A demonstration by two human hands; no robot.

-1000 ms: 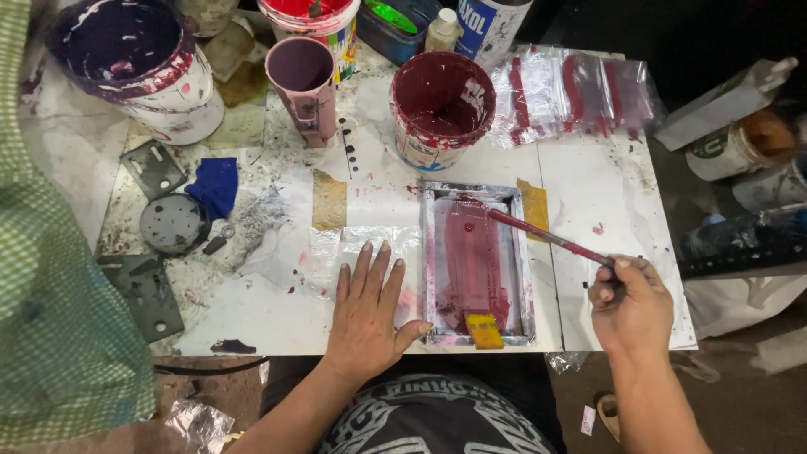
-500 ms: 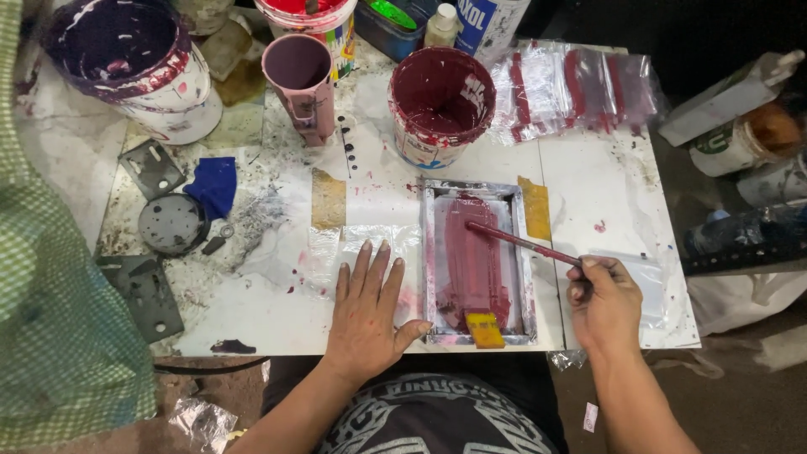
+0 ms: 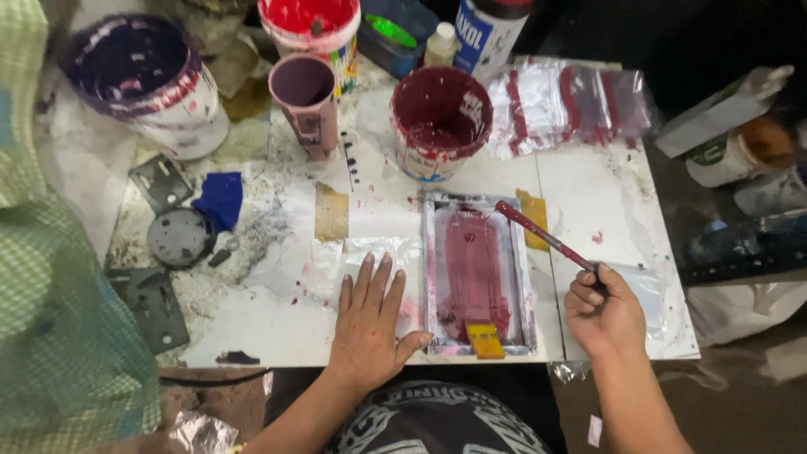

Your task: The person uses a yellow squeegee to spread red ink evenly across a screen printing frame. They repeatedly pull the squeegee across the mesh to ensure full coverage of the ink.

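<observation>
My left hand [image 3: 370, 324] lies flat with fingers spread on the white table [image 3: 277, 319], its thumb touching the left edge of a small metal-framed tray [image 3: 521, 277] coated in maroon paint. My right hand [image 3: 603, 309] grips a thin maroon-smeared stick [image 3: 542, 237], whose far tip hovers at the tray's upper right corner. A yellow tab [image 3: 486, 340] sits at the tray's near edge. Just beyond the tray stands a pot of maroon paint [image 3: 441, 122].
A pink cup [image 3: 304, 105], a large purple-stained bucket [image 3: 147, 84] and a red paint tub [image 3: 311, 25] stand at the back. Metal plates [image 3: 155, 252] and a blue scrap [image 3: 220, 200] lie at left. Plastic sheets [image 3: 572, 105] lie at back right. A person in green checked cloth [image 3: 50, 319] stands left.
My right hand has drawn the stick back and forth over the tray; its tip is now lifted toward the tray's upper right corner. My left hand stayed flat.
</observation>
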